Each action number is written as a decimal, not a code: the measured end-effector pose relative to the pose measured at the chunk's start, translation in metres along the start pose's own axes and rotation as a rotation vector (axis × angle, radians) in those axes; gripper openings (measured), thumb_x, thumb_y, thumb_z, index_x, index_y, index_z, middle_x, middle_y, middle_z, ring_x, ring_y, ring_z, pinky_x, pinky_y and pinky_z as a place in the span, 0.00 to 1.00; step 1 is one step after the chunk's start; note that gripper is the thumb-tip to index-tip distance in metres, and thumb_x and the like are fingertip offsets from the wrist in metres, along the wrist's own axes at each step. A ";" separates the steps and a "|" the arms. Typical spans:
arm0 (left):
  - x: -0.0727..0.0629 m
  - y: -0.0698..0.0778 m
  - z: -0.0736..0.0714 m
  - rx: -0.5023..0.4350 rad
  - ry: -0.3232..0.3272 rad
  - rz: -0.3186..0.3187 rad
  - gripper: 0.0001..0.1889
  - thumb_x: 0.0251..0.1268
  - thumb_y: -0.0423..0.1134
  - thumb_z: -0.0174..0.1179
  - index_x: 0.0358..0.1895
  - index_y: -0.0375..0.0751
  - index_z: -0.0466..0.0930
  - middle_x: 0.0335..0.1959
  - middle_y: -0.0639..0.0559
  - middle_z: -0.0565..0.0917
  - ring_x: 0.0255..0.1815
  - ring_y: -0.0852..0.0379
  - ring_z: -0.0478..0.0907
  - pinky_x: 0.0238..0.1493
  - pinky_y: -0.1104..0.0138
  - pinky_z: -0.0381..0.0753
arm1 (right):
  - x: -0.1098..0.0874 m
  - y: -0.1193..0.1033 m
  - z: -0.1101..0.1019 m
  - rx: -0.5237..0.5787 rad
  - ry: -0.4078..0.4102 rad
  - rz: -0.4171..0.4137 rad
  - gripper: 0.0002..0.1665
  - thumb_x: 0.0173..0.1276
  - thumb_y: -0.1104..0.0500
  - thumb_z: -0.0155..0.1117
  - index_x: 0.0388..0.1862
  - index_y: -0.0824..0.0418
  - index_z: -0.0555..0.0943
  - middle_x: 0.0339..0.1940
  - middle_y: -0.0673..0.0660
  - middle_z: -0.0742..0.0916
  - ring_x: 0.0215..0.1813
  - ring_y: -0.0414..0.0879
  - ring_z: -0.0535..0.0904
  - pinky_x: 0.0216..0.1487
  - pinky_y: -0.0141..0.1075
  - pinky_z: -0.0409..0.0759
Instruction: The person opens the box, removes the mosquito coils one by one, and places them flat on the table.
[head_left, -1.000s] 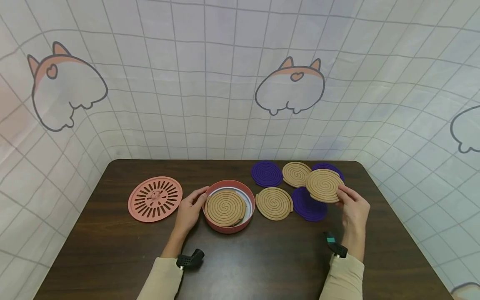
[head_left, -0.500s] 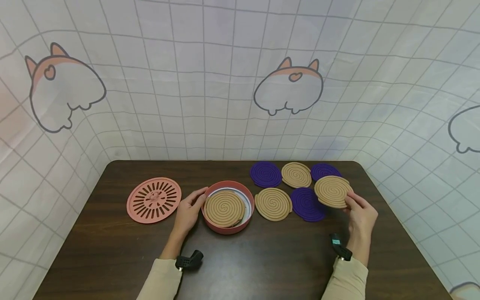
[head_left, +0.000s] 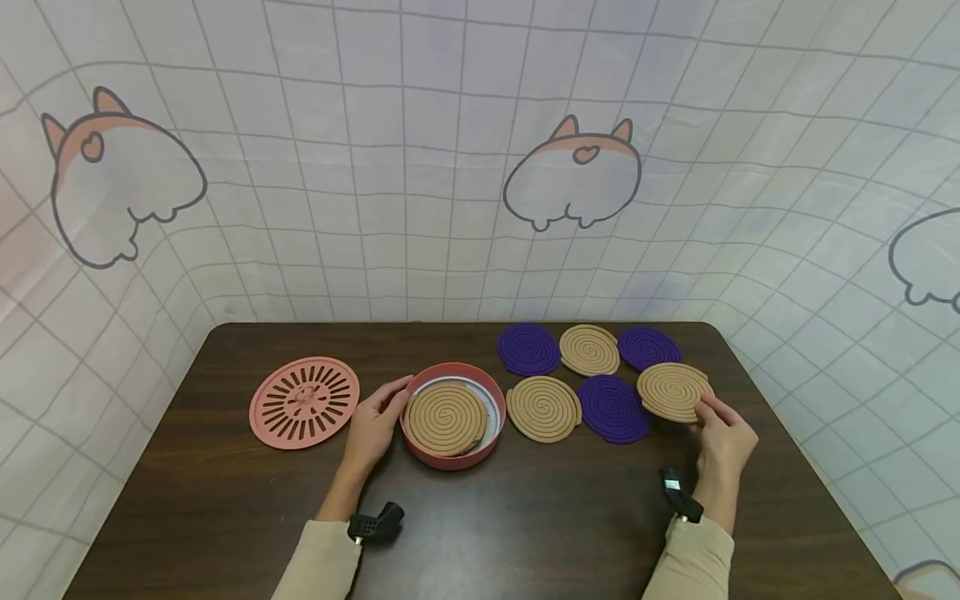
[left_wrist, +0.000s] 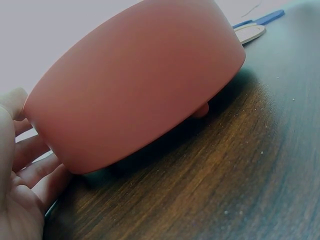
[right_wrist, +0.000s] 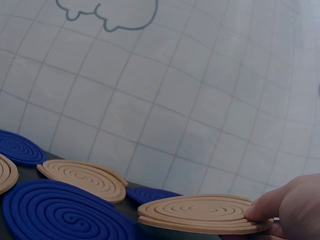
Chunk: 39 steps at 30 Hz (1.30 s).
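Observation:
My right hand (head_left: 724,435) pinches a tan mosquito coil (head_left: 672,392) by its right edge, thumb on top. In the right wrist view this coil (right_wrist: 200,212) lies nearly level, low beside a blue-purple coil (right_wrist: 70,215). My left hand (head_left: 373,423) holds the left side of a round red mosquito coil holder (head_left: 453,460), thumb at the rim and fingers against the outer wall. Inside the holder lies another tan coil (head_left: 447,417) over a white lining. The left wrist view shows the holder's smooth side (left_wrist: 140,90) and a small foot (left_wrist: 201,110) beneath.
Left of the holder lies a pink slotted lid (head_left: 304,403). On the right, coils lie in two rows: purple (head_left: 528,348), tan (head_left: 589,350) and purple (head_left: 649,347) behind, tan (head_left: 543,408) and purple (head_left: 612,408) in front. A patterned curtain (head_left: 420,183) rises behind the table.
My right hand has moved right and toward me with the tan coil, lowering it beside the front purple coil and uncovering the back right purple one. My left hand stays on the holder.

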<state>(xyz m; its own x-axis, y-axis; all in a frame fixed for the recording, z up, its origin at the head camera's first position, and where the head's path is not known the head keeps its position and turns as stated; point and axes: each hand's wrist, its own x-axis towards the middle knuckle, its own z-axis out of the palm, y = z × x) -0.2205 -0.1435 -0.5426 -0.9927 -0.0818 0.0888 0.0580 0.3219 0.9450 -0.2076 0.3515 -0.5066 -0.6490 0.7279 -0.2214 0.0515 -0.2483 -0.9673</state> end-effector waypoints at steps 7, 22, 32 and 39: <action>-0.001 -0.001 0.000 -0.006 0.001 -0.009 0.17 0.74 0.53 0.56 0.61 0.60 0.83 0.62 0.53 0.83 0.67 0.53 0.77 0.68 0.52 0.73 | 0.001 0.007 -0.001 -0.044 0.041 -0.017 0.13 0.65 0.69 0.68 0.48 0.63 0.88 0.28 0.42 0.85 0.24 0.33 0.82 0.25 0.27 0.82; -0.002 -0.001 -0.001 -0.009 0.000 -0.023 0.18 0.75 0.53 0.56 0.62 0.59 0.82 0.63 0.53 0.83 0.68 0.52 0.76 0.70 0.51 0.72 | -0.002 0.009 -0.005 -0.493 0.109 -0.138 0.16 0.68 0.61 0.66 0.53 0.65 0.85 0.29 0.46 0.86 0.29 0.35 0.77 0.30 0.25 0.75; -0.002 0.000 -0.002 -0.018 -0.006 -0.010 0.18 0.74 0.53 0.56 0.61 0.59 0.82 0.63 0.54 0.83 0.68 0.54 0.76 0.69 0.52 0.72 | -0.005 0.013 -0.006 -0.730 0.124 -0.232 0.21 0.72 0.56 0.57 0.56 0.69 0.82 0.60 0.71 0.82 0.66 0.73 0.69 0.66 0.64 0.64; -0.001 0.000 -0.001 -0.030 -0.021 0.016 0.18 0.75 0.53 0.56 0.62 0.58 0.82 0.63 0.53 0.82 0.69 0.53 0.75 0.70 0.51 0.71 | -0.008 0.010 -0.005 -0.779 0.121 -0.224 0.23 0.74 0.56 0.51 0.60 0.67 0.81 0.64 0.72 0.80 0.67 0.72 0.67 0.66 0.64 0.64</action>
<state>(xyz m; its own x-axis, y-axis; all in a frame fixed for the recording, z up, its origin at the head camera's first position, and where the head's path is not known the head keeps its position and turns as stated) -0.2194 -0.1447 -0.5426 -0.9937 -0.0566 0.0971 0.0764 0.2943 0.9527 -0.1982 0.3469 -0.5150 -0.6225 0.7824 0.0186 0.4717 0.3941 -0.7888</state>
